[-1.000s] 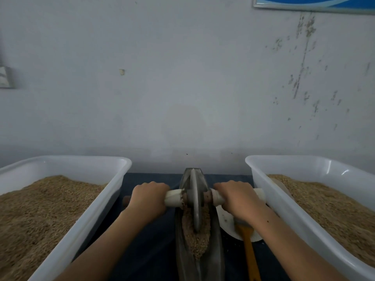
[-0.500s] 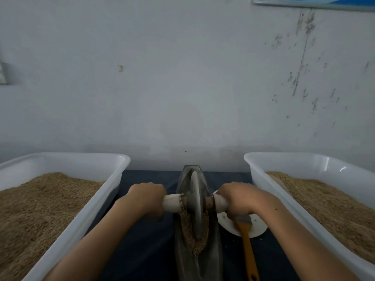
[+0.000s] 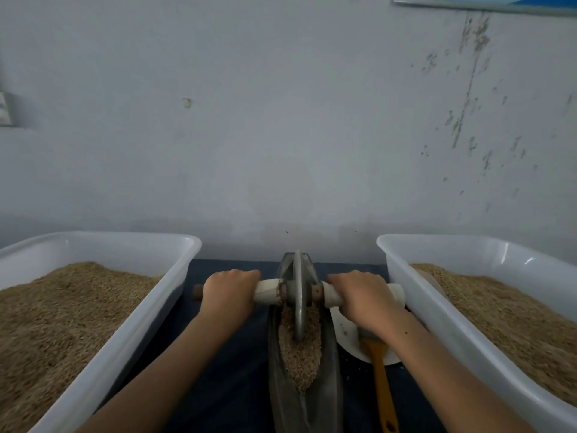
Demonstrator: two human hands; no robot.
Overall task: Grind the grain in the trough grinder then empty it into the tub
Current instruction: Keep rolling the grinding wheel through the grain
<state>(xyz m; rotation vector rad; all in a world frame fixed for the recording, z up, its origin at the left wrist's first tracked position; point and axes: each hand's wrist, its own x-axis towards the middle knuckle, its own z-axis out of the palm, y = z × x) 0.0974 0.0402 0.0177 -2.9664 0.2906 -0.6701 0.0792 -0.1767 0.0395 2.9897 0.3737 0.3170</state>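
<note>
A dark metal trough grinder [image 3: 331,389] lies lengthwise on the dark table in front of me, with brown grain [image 3: 301,351] heaped in its groove. A grey metal wheel [image 3: 298,295] stands upright in the trough near its far end, on a pale axle handle [image 3: 268,292]. My left hand [image 3: 229,292] grips the handle's left side. On the wheel's other side my right hand [image 3: 363,300] grips the right end. A white tub [image 3: 402,270] holding grain stands at the right, another white tub [image 3: 175,276] of grain at the left.
A brush with a yellow handle [image 3: 382,379] lies on a white plate [image 3: 346,335] between the trough and the right tub, partly under my right forearm. A grey wall [image 3: 281,135] rises just behind the table.
The wheel and both hands first drew back toward me, then rolled forward again to the far end of the trough. Both hands kept their grip on the handle.
</note>
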